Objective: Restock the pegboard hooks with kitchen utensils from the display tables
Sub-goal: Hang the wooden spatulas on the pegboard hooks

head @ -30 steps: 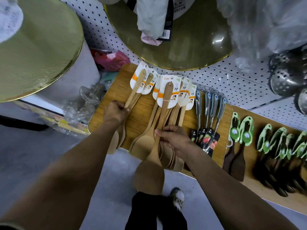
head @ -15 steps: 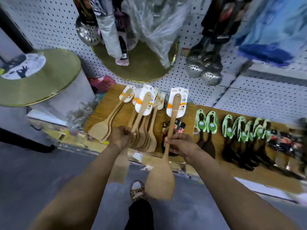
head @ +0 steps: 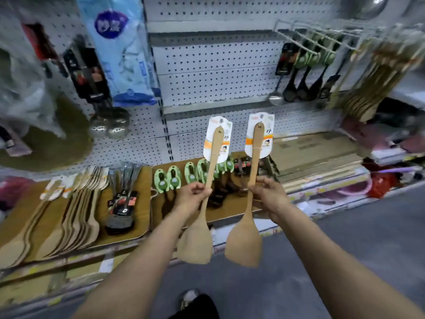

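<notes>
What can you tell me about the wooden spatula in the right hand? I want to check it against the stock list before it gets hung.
The wooden spatula in the right hand is pale, plain wood with a long slim handle and a broad flat blade. It is held roughly upright, blade down, over the floor in front of the display table. A white and orange card with printed characters is fixed behind the handle's top end. The right hand grips the handle near its middle; nothing else touches it.

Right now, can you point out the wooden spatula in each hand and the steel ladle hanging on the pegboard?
left-hand wooden spatula (head: pixel 195 242), head view, on its flat blade.
right-hand wooden spatula (head: pixel 244 246), head view, on its flat blade.
steel ladle (head: pixel 276 99), head view, on its round bowl.
</notes>
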`<state>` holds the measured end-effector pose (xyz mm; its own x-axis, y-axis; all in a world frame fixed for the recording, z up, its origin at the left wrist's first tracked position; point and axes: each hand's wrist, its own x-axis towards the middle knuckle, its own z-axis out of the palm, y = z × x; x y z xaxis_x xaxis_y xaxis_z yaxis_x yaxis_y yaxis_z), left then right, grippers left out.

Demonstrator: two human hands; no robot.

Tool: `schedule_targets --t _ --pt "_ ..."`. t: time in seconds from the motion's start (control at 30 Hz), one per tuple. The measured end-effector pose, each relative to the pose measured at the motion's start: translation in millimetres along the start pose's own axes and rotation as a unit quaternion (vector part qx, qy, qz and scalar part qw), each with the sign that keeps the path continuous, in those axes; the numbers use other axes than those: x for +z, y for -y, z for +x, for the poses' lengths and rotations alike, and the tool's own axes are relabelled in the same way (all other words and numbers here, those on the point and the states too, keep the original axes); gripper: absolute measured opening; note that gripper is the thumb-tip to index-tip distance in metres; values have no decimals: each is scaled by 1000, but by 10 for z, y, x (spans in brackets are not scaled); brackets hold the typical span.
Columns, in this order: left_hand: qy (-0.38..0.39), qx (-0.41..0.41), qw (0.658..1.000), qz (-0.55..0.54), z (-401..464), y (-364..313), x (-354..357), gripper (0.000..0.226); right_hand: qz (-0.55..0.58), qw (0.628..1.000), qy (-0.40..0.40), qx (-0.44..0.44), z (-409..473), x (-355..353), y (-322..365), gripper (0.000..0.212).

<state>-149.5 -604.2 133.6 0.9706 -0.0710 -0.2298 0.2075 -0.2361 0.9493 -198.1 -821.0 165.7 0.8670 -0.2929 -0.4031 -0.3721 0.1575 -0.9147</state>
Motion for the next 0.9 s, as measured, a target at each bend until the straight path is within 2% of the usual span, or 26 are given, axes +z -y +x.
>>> schedule_targets --t 0.03,0.17,0.27,0.37,0.47,0.57,0.67,0.83,0.9 --pt "22 11 1000 4 33 -145 256 11 9 1000 -24 -14 9 -251 83 3" --pt "89 65 994 14 194 -707 1219 11 60 990 -110 -69 85 -1138 436 22" --pt "134 94 986 19 397 -1043 1935 14 86 977 -160 -112 249 -1770 686 20" --pt "168 107 980 15 699 -1308 2643 23 102 963 -193 -157 530 -2384 954 4" --pt "197 114 974 10 990 -1593 3330 19 109 951 -225 -184 851 -2949 1294 23" --pt "222 121 968 -3 1260 -1913 3948 20 92 946 -240 -199 1215 -3486 1647 19" --pt "235 120 964 -14 1508 -2233 4487 21 86 939 -253 -216 1541 -3970 1971 8" --pt "220 121 968 9 1832 -2579 5251 21 64 942 -264 -197 2112 -4720 2271 30" --pt "211 116 970 19 1963 -2666 5555 17 56 942 -266 -196 2366 -5030 2339 29"
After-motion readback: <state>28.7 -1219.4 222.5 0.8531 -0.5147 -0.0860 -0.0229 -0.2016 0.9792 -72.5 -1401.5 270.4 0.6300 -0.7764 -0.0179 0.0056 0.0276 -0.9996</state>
